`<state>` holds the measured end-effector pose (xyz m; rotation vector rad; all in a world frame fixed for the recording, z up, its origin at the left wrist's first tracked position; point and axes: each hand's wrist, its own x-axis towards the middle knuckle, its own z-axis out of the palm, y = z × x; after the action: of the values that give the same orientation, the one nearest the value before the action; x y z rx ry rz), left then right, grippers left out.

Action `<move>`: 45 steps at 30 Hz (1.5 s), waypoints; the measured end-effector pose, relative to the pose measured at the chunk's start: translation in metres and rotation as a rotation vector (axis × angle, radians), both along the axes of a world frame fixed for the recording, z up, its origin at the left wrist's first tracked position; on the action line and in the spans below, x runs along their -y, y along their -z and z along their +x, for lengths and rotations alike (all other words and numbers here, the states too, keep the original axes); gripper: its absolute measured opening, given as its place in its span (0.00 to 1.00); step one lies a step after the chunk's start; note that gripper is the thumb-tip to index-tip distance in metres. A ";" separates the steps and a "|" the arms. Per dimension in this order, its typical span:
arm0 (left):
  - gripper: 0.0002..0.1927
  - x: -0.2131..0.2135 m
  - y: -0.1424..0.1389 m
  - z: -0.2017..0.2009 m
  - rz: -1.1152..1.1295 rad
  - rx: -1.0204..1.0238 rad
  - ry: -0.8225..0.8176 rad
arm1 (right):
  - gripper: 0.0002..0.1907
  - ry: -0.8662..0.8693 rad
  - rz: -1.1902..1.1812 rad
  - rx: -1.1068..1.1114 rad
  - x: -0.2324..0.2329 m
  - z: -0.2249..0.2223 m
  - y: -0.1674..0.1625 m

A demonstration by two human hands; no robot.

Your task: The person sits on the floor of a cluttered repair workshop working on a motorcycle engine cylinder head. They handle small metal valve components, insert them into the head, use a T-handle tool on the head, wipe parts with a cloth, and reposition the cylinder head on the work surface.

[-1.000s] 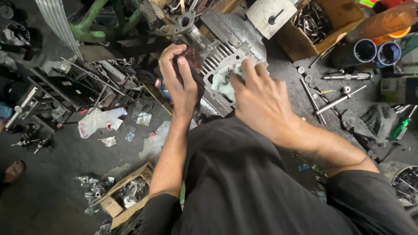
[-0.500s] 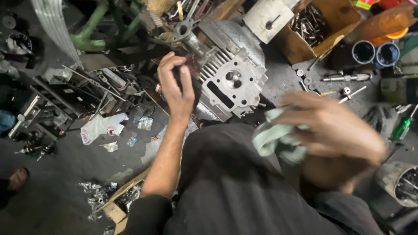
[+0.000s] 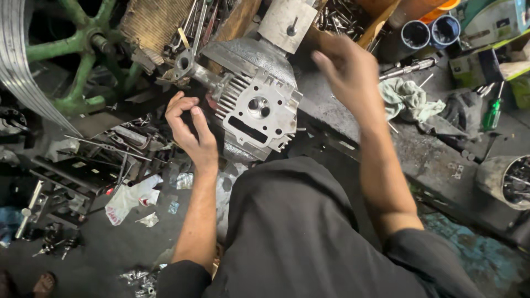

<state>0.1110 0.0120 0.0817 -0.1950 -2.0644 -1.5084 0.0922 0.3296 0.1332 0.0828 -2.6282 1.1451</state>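
Note:
A grey finned metal engine cylinder head point(image 3: 256, 110) rests above my lap at the edge of a dirty workbench point(image 3: 419, 149). My left hand point(image 3: 190, 129) grips its left side near the fins and a pipe flange. My right hand point(image 3: 348, 72) hovers blurred above the bench to the right of the head, fingers spread, holding nothing. A pale green rag point(image 3: 408, 99) lies crumpled on the bench right of that hand.
A cardboard box of bolts point(image 3: 342, 16) sits behind the head. Two dark cups point(image 3: 430, 33), a green-handled screwdriver point(image 3: 491, 113) and a tin of parts point(image 3: 508, 179) stand at the right. Green wheel spokes point(image 3: 72, 60), scrap metal and litter cover the floor at the left.
My right hand wiped the head with the rag, carried it off to the right, dropped it on the bench and now lifts empty. My left hand kept its hold.

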 end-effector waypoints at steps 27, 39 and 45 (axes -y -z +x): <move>0.24 0.035 0.090 -0.075 1.171 1.094 0.356 | 0.25 -0.309 -0.920 0.099 0.063 0.052 -0.043; 0.24 0.037 0.097 -0.101 1.182 1.063 0.367 | 0.17 -0.192 -0.383 -0.251 0.093 0.025 -0.008; 0.23 0.039 0.099 -0.104 1.178 1.064 0.363 | 0.16 -0.118 -0.116 -0.355 0.094 0.023 -0.008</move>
<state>0.0071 -0.0265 -0.0169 0.8944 -1.3155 -3.2226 0.1156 0.2354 0.1408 0.3857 -2.2667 1.1931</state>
